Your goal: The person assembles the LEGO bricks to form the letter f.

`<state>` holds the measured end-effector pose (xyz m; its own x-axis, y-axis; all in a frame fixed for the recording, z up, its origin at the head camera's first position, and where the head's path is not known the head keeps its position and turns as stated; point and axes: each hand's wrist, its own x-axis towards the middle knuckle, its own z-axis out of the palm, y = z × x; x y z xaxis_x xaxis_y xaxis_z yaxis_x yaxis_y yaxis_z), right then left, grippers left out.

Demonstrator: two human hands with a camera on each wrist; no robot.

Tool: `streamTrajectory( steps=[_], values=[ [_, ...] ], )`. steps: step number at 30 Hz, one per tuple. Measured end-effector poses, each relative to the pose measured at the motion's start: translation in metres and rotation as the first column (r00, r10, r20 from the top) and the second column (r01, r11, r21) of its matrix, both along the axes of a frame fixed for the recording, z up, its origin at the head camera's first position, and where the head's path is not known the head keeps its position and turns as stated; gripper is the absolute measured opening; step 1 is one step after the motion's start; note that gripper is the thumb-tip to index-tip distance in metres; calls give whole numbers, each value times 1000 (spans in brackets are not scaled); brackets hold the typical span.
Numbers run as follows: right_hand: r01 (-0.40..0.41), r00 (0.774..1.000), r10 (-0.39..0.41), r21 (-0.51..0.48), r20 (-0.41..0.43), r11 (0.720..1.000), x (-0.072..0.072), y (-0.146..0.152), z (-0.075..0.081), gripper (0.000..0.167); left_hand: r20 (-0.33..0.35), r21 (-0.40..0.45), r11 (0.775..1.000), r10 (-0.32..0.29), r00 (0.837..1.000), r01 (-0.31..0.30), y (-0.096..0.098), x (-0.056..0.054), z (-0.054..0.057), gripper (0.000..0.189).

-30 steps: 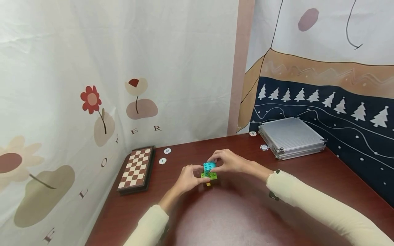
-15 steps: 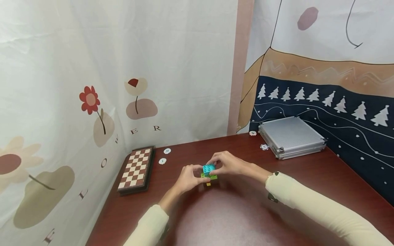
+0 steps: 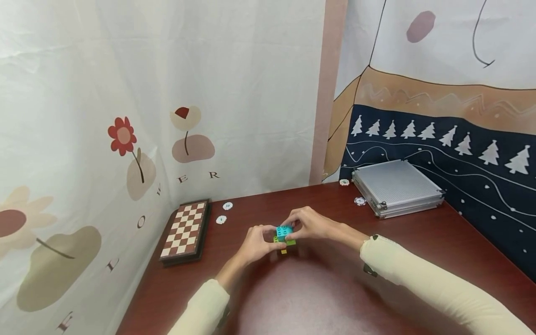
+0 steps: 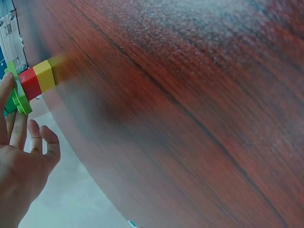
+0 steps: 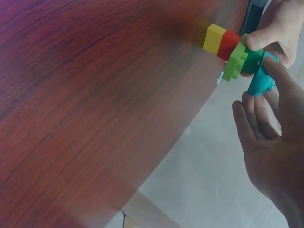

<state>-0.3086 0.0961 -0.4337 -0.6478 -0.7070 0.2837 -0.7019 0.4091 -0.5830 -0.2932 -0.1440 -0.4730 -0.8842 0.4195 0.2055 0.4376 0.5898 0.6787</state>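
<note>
A small stack of toy building bricks stands on the table between my hands. In the right wrist view it runs from a yellow brick (image 5: 213,39) at the bottom through a red brick (image 5: 229,45) and a wider lime green brick (image 5: 234,64) to a dark green brick (image 5: 252,62). My left hand (image 3: 254,245) grips the stack around the lime green brick, thumb on the near side. Thumb and fingers of my right hand (image 3: 311,223) pinch a turquoise brick (image 3: 283,232), which sits at the top, close against the dark green one and slightly tilted.
A checkered game board box (image 3: 184,230) lies on the dark red table (image 3: 301,288) at the left. White chips (image 3: 227,205) lie beside it. At the back right is a silver case (image 3: 399,186), with patterned chips (image 3: 359,201) near it. Printed curtains (image 3: 251,93) hang behind.
My right hand has lowered the turquoise brick a little, toward the near side, covering more of the bricks below. The left hand has kept its place on the stack.
</note>
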Motion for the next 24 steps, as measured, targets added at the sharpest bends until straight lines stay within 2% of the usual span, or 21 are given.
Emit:
streamTrajectory(
  steps=[11,24],
  values=[
    [-15,1000,15,5,21,1000,0,-1,-1,33,16,-16,1000,0,1000,0,0,3,1,43],
    [19,999,-21,-43,-35,999,2,-1,-11,33,14,9,1000,-2,1000,2,1,4,1,41]
  ],
)
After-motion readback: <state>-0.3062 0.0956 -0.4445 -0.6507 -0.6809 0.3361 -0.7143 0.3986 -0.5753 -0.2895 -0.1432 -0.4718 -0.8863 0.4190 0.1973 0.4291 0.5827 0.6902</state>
